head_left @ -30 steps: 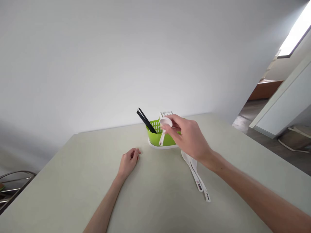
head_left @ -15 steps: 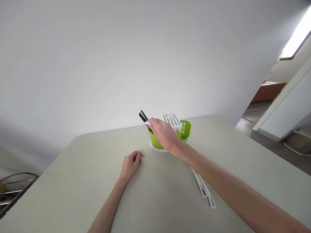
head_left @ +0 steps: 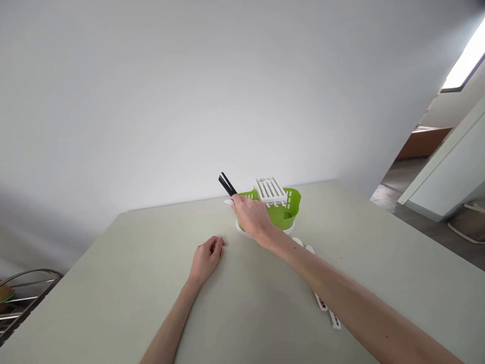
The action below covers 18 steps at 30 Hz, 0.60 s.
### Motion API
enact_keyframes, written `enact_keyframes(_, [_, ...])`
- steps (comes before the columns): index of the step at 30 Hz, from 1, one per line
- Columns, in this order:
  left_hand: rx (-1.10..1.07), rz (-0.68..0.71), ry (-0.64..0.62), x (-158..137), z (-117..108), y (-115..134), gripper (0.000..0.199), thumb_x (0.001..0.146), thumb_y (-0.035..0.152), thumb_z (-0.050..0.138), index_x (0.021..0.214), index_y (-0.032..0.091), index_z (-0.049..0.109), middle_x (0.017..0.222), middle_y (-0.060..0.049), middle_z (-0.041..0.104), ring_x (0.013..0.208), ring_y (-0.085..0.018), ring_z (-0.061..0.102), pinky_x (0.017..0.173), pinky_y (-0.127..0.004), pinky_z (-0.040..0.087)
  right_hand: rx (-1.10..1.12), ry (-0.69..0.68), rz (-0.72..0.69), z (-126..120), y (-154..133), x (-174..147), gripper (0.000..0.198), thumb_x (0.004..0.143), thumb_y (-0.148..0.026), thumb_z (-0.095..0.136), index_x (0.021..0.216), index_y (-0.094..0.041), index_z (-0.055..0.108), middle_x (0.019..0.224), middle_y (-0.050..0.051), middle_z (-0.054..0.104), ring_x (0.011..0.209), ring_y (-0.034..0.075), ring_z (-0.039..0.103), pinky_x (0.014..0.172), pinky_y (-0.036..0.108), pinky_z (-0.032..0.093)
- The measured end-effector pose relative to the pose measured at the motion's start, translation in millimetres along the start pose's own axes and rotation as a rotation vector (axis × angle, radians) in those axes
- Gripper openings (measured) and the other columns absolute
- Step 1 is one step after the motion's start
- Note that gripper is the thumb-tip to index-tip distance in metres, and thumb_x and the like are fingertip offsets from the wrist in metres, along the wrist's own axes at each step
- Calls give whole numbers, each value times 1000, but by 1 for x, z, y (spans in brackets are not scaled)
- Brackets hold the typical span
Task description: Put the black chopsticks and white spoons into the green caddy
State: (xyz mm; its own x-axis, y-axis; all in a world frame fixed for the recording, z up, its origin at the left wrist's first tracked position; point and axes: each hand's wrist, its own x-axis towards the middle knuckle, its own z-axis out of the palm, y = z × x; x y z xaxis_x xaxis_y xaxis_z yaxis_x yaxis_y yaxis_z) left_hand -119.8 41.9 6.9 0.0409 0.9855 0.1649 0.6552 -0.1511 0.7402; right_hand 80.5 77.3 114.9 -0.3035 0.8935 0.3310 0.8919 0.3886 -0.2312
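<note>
Near the back of the table stands a green utensil holder [head_left: 278, 217] with a white slotted rack [head_left: 271, 189] across its top and a white base. Several black chopsticks [head_left: 227, 185] stick up, leaning left, from its left part. My right hand [head_left: 250, 215] is closed at the holder's front left, around a white utensil [head_left: 229, 202]; just a pale end shows beyond the fingers, so its exact kind is hidden. My left hand [head_left: 206, 259] rests on the table left of the holder, fingers curled, with nothing visible in it.
Two long white utensils [head_left: 335, 320] lie on the table in front of the holder, partly under my right forearm. A plain wall [head_left: 227, 101] rises behind the table [head_left: 125, 273]. A metal rack [head_left: 26, 298] stands off the left edge.
My right hand has moved slightly down and toward me, with the white utensil's end now lower beside the chopsticks. The view has shifted slightly. My left hand stays resting on the table.
</note>
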Motion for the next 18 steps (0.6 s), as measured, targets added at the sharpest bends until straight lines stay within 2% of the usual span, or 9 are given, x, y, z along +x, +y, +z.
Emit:
enact_keyframes(8, [-7,0,2,-1,0,0,50,99,62,44,82,22,69,60,2,56,55,-16,47,58,-28,38,-16,3,37,6,-4,-1,28,109,-15,37,115,-14,64,106,16,77,90,28,74,69,34,50])
enact_keyframes(13, [5,-5,-4,-2,-1,5,51,99,63,42,82,22,68,60,1,56,56,-17,47,59,-29,38,0,9,43,7,-4,-9,25,108,-21,48,129,-15,60,115,17,77,95,28,75,67,33,50])
enact_keyframes(15, [8,-7,-3,-2,-1,4,50,99,62,43,81,22,67,60,1,55,56,-17,47,59,-29,38,25,36,27,4,-1,-17,28,108,-22,51,135,-18,57,124,15,75,102,27,74,68,32,50])
enact_keyframes(18, [7,-14,-4,-2,-1,3,48,99,60,43,81,23,67,60,2,55,56,-17,47,60,-29,38,113,163,-43,-5,8,-36,31,108,-23,49,138,-21,55,131,12,74,106,24,73,70,30,50])
